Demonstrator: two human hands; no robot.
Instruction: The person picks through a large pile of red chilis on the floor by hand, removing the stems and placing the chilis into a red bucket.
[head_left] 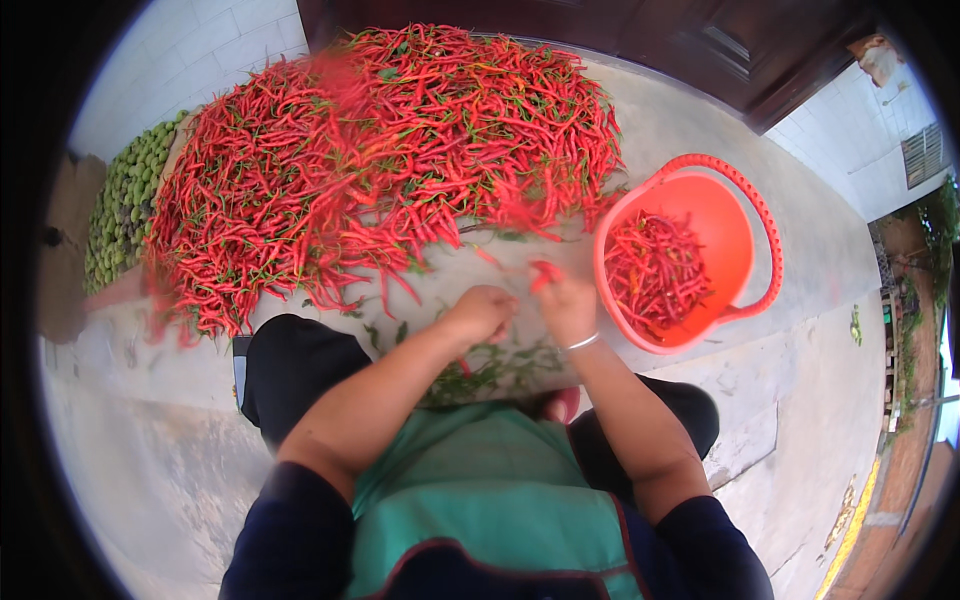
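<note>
Red chili peppers with green stems lie in a large pile [480, 120] on the ground in front of me. My right hand [568, 308], with a pale bangle at its wrist, is closed on a red chili pepper [545, 272], slightly blurred. Just left of it, my left hand [484, 314] has its fingers curled together; whatever is in them is hidden. Both hands are above the ground between my knees and the pile, apart from each other. At my right stands a red plastic basket [735, 235] with a looped handle, partly filled with chili peppers [655, 270].
Green stem scraps [490, 372] litter the ground below my hands. Round green fruits or nuts [125, 200] are heaped left of the pile. A dark brown door [660, 35] is behind it. My knees [300, 370] flank the work spot, with a green apron [490, 500] between.
</note>
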